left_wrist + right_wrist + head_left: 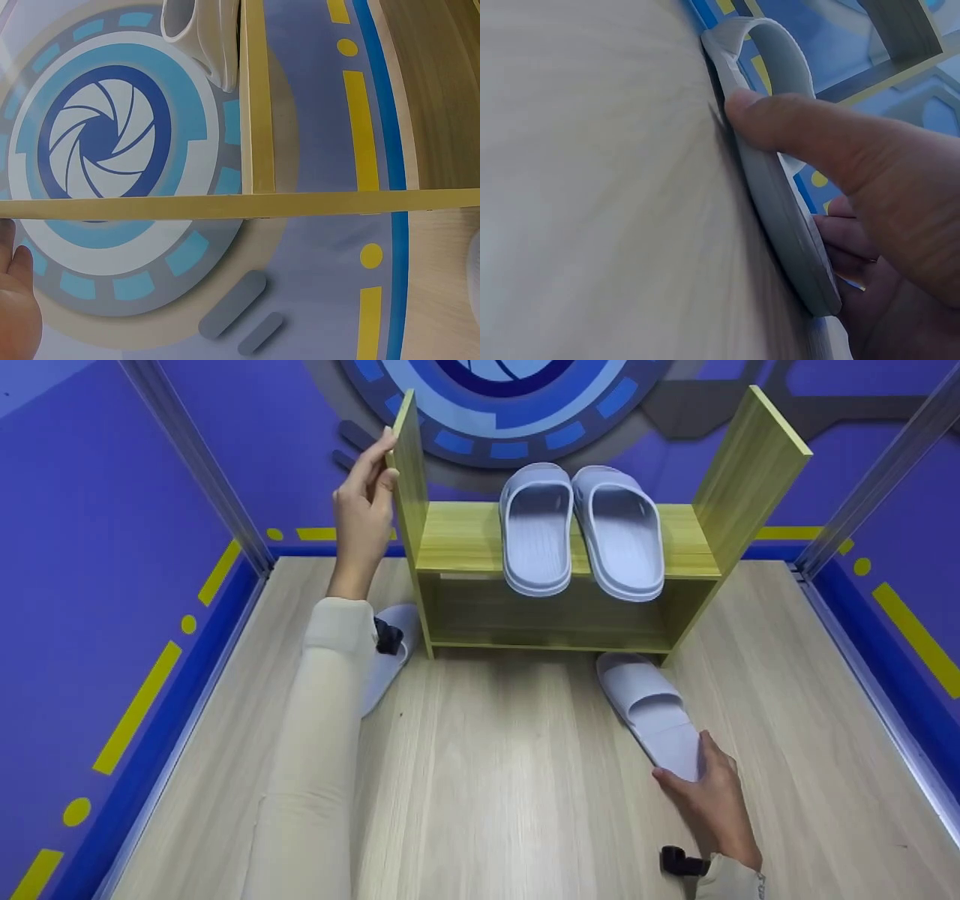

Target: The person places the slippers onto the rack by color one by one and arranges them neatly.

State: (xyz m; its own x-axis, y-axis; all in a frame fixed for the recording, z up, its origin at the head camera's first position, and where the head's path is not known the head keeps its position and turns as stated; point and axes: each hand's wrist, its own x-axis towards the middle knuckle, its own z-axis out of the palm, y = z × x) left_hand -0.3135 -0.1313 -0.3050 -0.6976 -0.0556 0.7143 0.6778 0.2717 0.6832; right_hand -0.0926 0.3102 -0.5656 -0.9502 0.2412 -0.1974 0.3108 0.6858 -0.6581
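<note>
At the upper front corner of the left side panel of a small wooden shoe rack, my left hand holds the edge with fingertips and thumb. In the left wrist view only part of that left hand shows, beside the panel edge. My right hand grips the heel end of a pale grey-lilac open-toed slipper on the floor, thumb along one side and fingers along the other. The right wrist view shows the slipper's sole edge close to the floor, toe pointing to the rack.
A pair of pale clogs, one left and one right, stands on the rack's upper shelf. Another slipper lies on the floor left of the rack, partly behind my left sleeve. Blue printed walls enclose the wood-look floor.
</note>
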